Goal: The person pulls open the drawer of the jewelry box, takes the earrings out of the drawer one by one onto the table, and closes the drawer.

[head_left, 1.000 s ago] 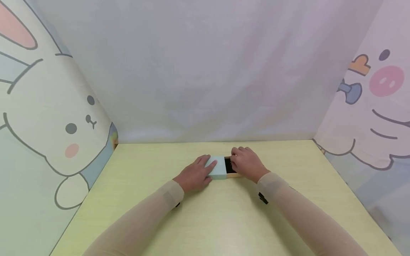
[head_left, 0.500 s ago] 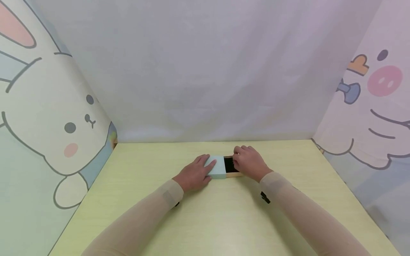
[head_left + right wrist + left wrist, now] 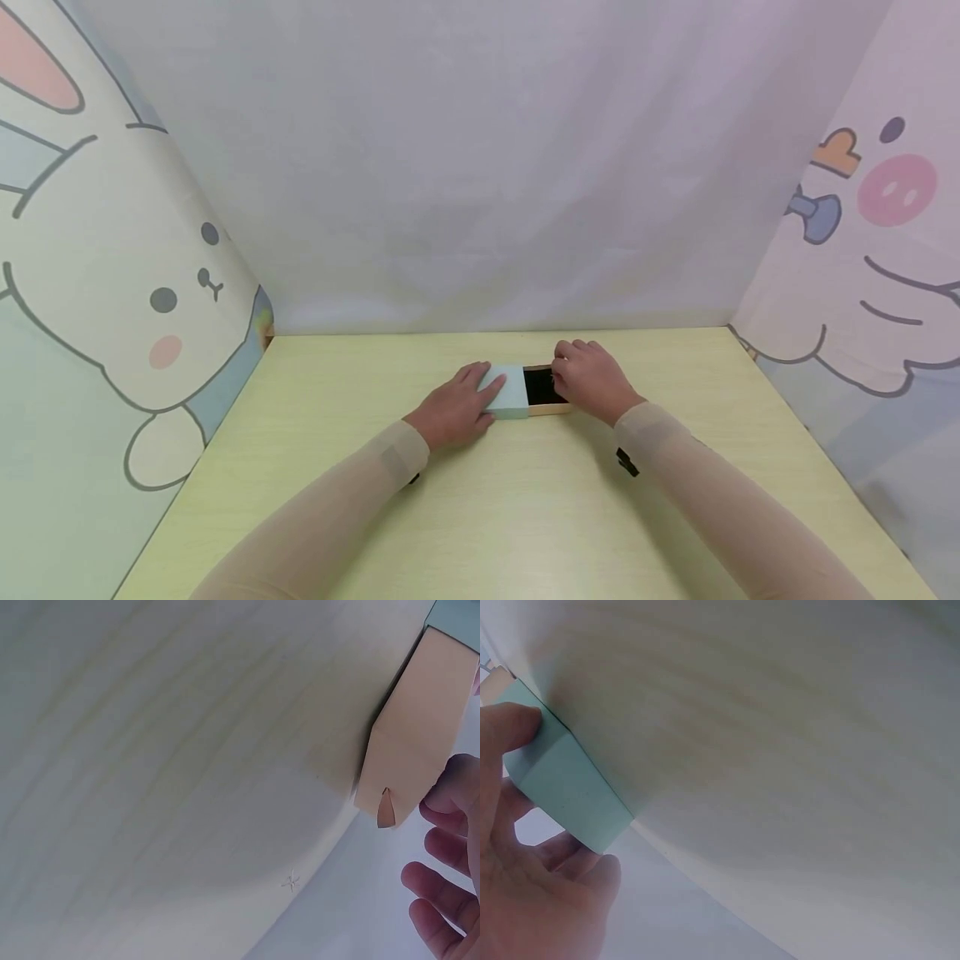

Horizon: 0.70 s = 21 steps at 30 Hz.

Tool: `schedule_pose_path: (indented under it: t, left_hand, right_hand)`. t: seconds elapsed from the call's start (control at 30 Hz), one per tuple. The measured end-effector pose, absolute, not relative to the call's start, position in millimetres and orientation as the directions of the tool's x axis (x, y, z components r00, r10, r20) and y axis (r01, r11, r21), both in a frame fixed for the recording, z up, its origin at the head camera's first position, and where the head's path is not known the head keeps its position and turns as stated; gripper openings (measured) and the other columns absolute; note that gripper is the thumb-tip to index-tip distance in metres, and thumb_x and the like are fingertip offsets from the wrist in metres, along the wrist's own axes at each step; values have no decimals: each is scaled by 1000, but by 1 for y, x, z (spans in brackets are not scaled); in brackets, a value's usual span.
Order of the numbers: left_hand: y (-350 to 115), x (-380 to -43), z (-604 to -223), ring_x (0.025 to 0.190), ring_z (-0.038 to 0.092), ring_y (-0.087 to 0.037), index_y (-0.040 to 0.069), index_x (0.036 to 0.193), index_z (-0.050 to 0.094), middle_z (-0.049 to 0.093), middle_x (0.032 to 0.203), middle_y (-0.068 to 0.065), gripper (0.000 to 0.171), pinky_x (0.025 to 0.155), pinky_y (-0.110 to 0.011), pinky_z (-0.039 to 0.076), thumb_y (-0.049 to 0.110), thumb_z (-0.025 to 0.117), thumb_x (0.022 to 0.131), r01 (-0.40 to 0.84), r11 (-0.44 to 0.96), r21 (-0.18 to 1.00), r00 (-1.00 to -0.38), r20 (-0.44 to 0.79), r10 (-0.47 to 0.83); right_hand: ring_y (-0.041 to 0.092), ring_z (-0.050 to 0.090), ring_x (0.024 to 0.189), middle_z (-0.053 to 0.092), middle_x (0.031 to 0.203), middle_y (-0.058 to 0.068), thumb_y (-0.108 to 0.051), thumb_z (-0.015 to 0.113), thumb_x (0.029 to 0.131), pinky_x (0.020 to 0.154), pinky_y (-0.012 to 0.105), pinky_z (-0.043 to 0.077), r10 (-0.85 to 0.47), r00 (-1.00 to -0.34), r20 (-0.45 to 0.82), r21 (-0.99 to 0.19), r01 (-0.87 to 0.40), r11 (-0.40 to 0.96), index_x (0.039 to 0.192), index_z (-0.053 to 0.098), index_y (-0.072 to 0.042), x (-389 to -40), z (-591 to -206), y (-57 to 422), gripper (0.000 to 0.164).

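Grasping a mint box cover (image 3: pixel 513 400), the left grip (image 3: pixel 456 407) has a tan tray (image 3: pixel 548 409) to its right, under the right grip (image 3: pixel 592 379), whose hold I cannot tell.

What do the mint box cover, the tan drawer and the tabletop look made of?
Mint box cover: likely matte cardboard; flat faces, crisp edges.
Tan drawer: outside probably smooth paperboard, dull, plain, sharp-edged; the black interior's material is unclear.
Tabletop: wood or wood-look laminate; pale, faint grain, soft sheen.
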State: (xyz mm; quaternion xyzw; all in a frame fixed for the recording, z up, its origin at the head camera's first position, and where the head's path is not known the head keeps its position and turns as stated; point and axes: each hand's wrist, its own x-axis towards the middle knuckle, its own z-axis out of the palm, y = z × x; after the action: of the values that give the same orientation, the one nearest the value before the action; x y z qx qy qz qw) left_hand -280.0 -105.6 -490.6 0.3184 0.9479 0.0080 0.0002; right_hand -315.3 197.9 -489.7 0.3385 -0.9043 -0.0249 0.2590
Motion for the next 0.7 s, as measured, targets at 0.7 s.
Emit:
schedule_pose_path:
  t: [0.7]
  left_hand:
    - [-107,-283,-495,172,47,-39,19,183,46,44,186,-22,69,129,-50,60,40,67,122,609,793,35,-793,14,609]
  right_hand:
    - [22,69,85,76,102,3,-8,91,97,76,36,58,-611,-659,440,209,-586,783,89,84,-11,-315,-487,206,11]
